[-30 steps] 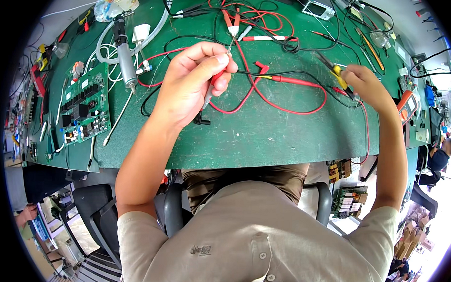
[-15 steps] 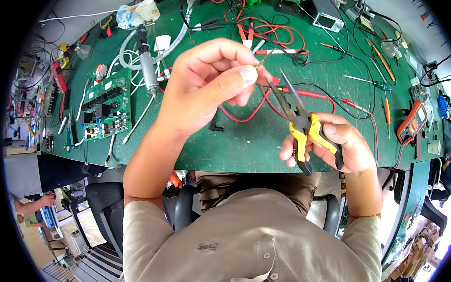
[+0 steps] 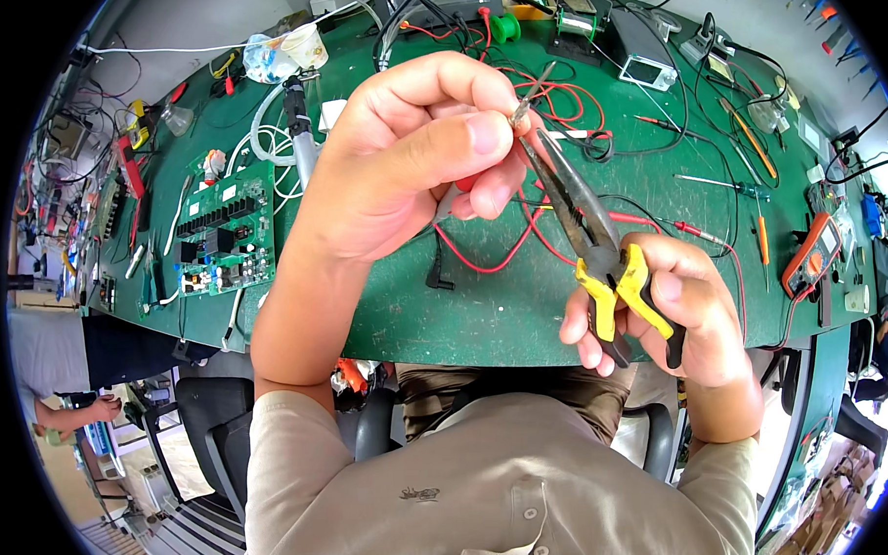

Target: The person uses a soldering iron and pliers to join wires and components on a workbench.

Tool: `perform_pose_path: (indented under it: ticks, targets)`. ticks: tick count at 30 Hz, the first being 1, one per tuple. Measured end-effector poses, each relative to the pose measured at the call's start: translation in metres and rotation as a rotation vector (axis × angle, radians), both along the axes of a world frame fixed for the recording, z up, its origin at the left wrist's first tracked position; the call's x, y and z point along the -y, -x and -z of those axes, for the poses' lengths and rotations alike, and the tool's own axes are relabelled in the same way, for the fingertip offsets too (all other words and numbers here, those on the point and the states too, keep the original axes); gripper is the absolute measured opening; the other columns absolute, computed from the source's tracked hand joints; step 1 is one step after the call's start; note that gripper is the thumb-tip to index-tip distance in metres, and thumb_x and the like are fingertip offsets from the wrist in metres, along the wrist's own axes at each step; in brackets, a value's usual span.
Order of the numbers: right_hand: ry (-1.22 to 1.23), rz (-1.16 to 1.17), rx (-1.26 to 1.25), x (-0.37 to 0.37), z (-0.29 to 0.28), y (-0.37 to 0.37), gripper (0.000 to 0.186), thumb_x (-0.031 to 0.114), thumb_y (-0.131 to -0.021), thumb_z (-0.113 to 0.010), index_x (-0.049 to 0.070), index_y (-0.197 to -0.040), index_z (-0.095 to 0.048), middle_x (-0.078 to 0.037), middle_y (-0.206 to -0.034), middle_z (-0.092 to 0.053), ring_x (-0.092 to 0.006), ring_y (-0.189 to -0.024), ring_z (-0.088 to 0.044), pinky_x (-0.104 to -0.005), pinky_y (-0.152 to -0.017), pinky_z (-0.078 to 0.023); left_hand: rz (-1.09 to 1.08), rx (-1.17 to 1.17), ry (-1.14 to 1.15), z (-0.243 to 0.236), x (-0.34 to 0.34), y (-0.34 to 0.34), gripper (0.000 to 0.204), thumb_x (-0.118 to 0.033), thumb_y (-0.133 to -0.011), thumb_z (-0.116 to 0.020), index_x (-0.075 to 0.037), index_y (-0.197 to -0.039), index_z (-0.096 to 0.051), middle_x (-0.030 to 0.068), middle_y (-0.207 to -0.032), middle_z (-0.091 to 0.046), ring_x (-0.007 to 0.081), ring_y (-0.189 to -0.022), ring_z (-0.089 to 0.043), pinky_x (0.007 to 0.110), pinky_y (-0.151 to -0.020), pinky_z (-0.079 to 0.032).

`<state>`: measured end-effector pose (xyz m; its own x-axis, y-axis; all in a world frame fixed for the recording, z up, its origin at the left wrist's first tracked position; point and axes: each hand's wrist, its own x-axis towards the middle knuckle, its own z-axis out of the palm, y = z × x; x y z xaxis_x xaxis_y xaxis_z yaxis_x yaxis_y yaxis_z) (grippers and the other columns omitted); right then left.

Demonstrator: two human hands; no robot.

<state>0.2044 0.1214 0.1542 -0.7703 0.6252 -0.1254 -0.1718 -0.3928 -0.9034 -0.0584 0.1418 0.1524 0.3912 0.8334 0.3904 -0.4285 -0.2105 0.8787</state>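
My left hand (image 3: 430, 146) is closed in a pinch over the bench, thumb against forefinger. Between them sits a thin metal piece (image 3: 533, 88), pointed at its upper end; my fingers cover its lower part, and its exact kind is unclear. Long-nose pliers (image 3: 599, 238) with yellow and black handles are in my right hand (image 3: 694, 303), fingers wrapped loosely about the grips. The jaws point up and left, slightly parted, their tips right beside my left fingertips. Whether they touch the metal piece I cannot tell. Something red shows partly behind my left fingers.
A green circuit board (image 3: 229, 236) lies to the left on the green bench (image 3: 387, 324). Red test leads (image 3: 483, 268) loop behind my hands. At right are an orange multimeter (image 3: 812, 255) and a screwdriver (image 3: 719, 184). Another person's arm (image 3: 77, 416) shows at far left.
The pliers' tips have come closer to my left fingertips and the jaws look less far apart. More of the metal piece shows above my fingers. The whole view has shifted slightly.
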Motion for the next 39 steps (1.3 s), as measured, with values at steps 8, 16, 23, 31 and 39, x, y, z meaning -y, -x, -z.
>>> perform_pose_path:
  ticks: [8,16,23,31,39]
  targets:
    - [-0.102,0.081,0.029,0.006,-0.003,0.007,0.025,0.022,-0.095,-0.048,0.0,-0.083,-0.051,-0.018,-0.094,-0.066,-0.016,-0.076,-0.062,-0.0281,-0.061,-0.049,0.031,0.021,0.028,0.0,0.003,0.002,0.018,-0.02,-0.097,-0.057,-0.003,-0.102,-0.054,0.0174,-0.099,-0.062,0.0093,-0.064,-0.054,0.022,-0.054,-0.044]
    - [-0.209,0.142,0.038,0.005,0.002,0.01,0.024,0.021,-0.096,-0.049,0.003,-0.08,-0.049,-0.015,-0.088,-0.065,-0.0107,-0.07,-0.058,-0.025,-0.057,-0.046,0.037,0.043,0.032,0.002,0.002,0.003,0.017,-0.018,-0.098,-0.055,-0.003,-0.106,-0.057,0.0174,-0.1,-0.062,0.0089,-0.067,-0.055,0.022,-0.052,-0.042]
    - [-0.298,0.201,0.049,0.003,0.006,0.01,0.019,0.015,-0.093,-0.051,0.004,-0.078,-0.049,-0.011,-0.083,-0.064,-0.0087,-0.068,-0.055,-0.0247,-0.058,-0.044,0.046,0.077,0.033,0.003,0.001,-0.001,0.016,-0.016,-0.098,-0.054,-0.003,-0.107,-0.057,0.0186,-0.102,-0.063,0.0098,-0.067,-0.055,0.021,-0.051,-0.042]
    - [-0.327,0.254,0.112,0.002,0.005,0.012,0.02,0.015,-0.092,-0.054,0.004,-0.076,-0.048,-0.011,-0.081,-0.063,-0.01,-0.068,-0.056,-0.0254,-0.058,-0.044,-0.009,0.116,0.086,0.004,0.003,-0.006,0.015,-0.014,-0.097,-0.054,-0.003,-0.106,-0.057,0.0192,-0.103,-0.063,0.0105,-0.067,-0.056,0.021,-0.051,-0.042]
    - [0.339,-0.153,-0.248,-0.004,0.015,0.0,0.046,0.036,-0.097,-0.051,-0.009,-0.106,-0.051,-0.028,-0.093,-0.065,-0.0319,-0.069,-0.068,-0.0345,-0.051,-0.055,0.132,0.144,0.031,0.01,-0.003,-0.005,0.016,-0.018,-0.096,-0.059,-0.005,-0.103,-0.054,0.0157,-0.099,-0.061,0.0101,-0.064,-0.055,0.022,-0.053,-0.044]
